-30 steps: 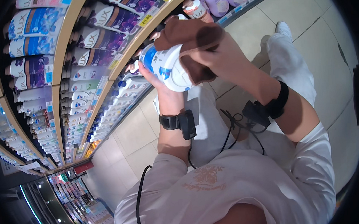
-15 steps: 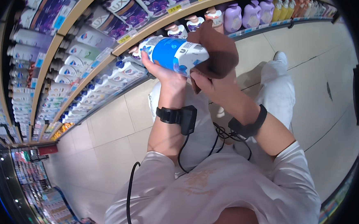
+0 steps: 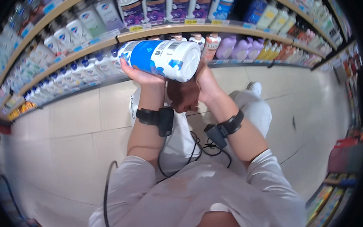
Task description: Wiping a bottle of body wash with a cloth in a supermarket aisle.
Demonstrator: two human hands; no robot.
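Note:
A white and blue bottle (image 3: 147,57) lies on its side in my left hand (image 3: 139,74), with its white base facing right and the fingers wrapped round its far end. My right hand (image 3: 204,83) grips a brown cloth (image 3: 180,95) that hangs below the bottle's base end; part of that hand is hidden behind the bottle and cloth. Black straps with small boxes circle both forearms, and cables run from them across my white shirt and trousers.
Curved shelves (image 3: 141,34) ahead carry rows of white, purple, blue, lilac and yellow bottles, close behind the held bottle. Tiled floor (image 3: 66,137) lies around my legs. More stocked shelving (image 3: 339,181) stands at the right rim.
The view has swung round to face the shelves squarely. The cloth has dropped from over the bottle's base end to below it, and the bottle has turned to show its base.

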